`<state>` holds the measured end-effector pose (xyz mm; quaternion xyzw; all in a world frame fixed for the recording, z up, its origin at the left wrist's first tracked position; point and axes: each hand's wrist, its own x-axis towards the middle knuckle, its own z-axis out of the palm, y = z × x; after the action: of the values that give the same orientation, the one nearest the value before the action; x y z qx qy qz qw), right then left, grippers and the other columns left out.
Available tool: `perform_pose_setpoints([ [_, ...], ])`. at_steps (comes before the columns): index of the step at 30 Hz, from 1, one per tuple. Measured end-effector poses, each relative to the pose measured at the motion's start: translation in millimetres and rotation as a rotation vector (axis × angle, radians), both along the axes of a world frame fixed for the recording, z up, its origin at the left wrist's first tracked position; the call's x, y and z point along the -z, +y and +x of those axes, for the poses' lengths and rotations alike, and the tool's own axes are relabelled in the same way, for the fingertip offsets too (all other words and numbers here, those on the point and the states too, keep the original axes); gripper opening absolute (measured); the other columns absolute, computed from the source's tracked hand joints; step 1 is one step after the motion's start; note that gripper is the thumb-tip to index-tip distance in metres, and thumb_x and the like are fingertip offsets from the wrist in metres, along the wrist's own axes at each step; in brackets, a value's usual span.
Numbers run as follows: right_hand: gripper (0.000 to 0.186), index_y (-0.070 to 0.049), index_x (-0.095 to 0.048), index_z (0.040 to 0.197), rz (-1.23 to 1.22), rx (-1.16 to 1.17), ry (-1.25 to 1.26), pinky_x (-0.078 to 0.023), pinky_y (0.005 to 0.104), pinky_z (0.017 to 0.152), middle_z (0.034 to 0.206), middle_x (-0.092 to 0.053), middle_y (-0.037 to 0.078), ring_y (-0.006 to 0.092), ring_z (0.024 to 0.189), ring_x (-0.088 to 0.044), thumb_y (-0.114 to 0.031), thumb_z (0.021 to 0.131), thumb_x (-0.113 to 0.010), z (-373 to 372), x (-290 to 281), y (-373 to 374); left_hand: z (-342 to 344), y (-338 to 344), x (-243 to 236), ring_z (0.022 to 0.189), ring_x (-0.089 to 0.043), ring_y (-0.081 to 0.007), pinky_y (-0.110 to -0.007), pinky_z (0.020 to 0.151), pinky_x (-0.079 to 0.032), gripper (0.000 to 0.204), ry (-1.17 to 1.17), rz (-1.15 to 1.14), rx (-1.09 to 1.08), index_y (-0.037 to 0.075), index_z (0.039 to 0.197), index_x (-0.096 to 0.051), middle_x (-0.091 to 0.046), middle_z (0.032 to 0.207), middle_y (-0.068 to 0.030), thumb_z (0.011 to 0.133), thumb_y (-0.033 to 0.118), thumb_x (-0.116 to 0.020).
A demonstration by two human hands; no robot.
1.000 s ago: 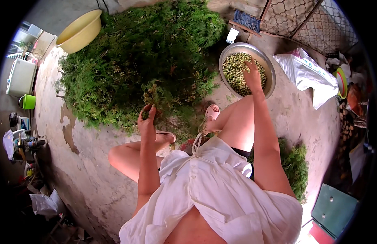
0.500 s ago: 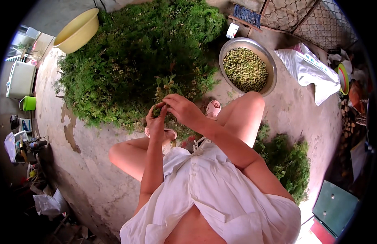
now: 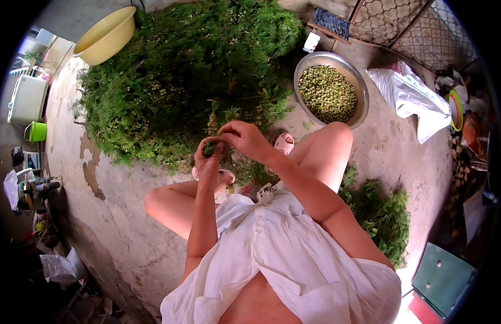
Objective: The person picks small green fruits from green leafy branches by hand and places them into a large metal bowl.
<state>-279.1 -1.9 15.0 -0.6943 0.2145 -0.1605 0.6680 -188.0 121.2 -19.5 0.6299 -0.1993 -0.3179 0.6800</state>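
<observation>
My left hand (image 3: 208, 156) is closed around a green evergreen sprig (image 3: 209, 149), some of which shows between thumb and fingers. My right hand (image 3: 244, 141) meets it from the right, thumb and fingers pinched together by the left fingertips; what they grip is hidden. Just beyond both hands spreads a large heap of cut evergreen branches (image 3: 169, 92), dotted with small pale cones. Right of the heap stands a wide metal basin (image 3: 363, 102) holding many small round green and yellowish cones (image 3: 327, 93).
A smaller pile of evergreen branches (image 3: 380, 221) lies by my right side. Beyond the basin are a small stool (image 3: 331, 24) and a white sack (image 3: 407, 94). A yellow tub (image 3: 105, 36) leans at the far left, with a green bucket (image 3: 36, 132) nearer.
Both hands stay together at nearly the same place, with the right fingers bent slightly more against the left. The view has shifted a little.
</observation>
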Motion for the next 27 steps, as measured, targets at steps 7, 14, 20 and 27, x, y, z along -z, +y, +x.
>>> perform_pose_setpoints([
  [7, 0.017, -0.001, -0.057, 0.098, 0.282, 0.249, -0.189, -0.048, 0.0229, 0.063, 0.084, -0.061, 0.006, 0.0119, 0.071, -0.059, -0.002, 0.084, -0.047, -14.8, -9.4, -27.1, 0.4, -2.0, -10.5, 0.077, -0.057, -0.0101, -0.023, 0.067, -0.046, 0.013, 0.266, -0.022, -0.092, 0.005, 0.094, -0.056, -0.06, 0.089, -0.0026, 0.081, 0.006, -0.059],
  [14, 0.029, -0.006, -0.058, 0.101, -0.958, 0.758, 0.182, -0.053, 0.0314, 0.067, 0.115, -0.051, 0.015, 0.0253, 0.087, -0.061, 0.004, 0.076, -0.048, -82.4, -1.7, -112.8, 8.3, -0.3, -3.4, 0.083, -0.06, -0.0196, -0.031, 0.072, -0.05, 0.021, 0.468, -0.127, -0.163, 0.004, 0.097, -0.053, -0.059, 0.093, -0.0079, 0.078, 0.006, -0.063],
  [20, 0.027, -0.004, -0.054, 0.107, -1.152, 0.703, 0.146, -0.05, 0.0333, 0.07, 0.118, -0.05, 0.017, 0.0271, 0.094, -0.058, -0.003, 0.079, -0.052, -89.0, 4.0, -98.9, 4.4, -9.4, -12.7, 0.089, -0.059, -0.0214, -0.032, 0.077, -0.049, 0.026, 0.548, -0.134, -0.154, 0.004, 0.103, -0.051, -0.058, 0.099, -0.0102, 0.079, 0.005, -0.061],
  [27, 0.033, 0.001, -0.052, 0.106, -0.464, 0.065, 0.07, -0.044, 0.0344, 0.079, 0.104, -0.056, 0.014, 0.0282, 0.093, -0.054, -0.021, 0.082, -0.056, -40.4, 2.8, 0.3, 12.7, -5.6, -5.7, 0.097, -0.056, -0.0225, -0.034, 0.084, -0.047, 0.04, 0.611, -0.181, -0.108, 0.005, 0.12, -0.045, -0.055, 0.11, -0.0101, 0.081, 0.004, -0.054],
])
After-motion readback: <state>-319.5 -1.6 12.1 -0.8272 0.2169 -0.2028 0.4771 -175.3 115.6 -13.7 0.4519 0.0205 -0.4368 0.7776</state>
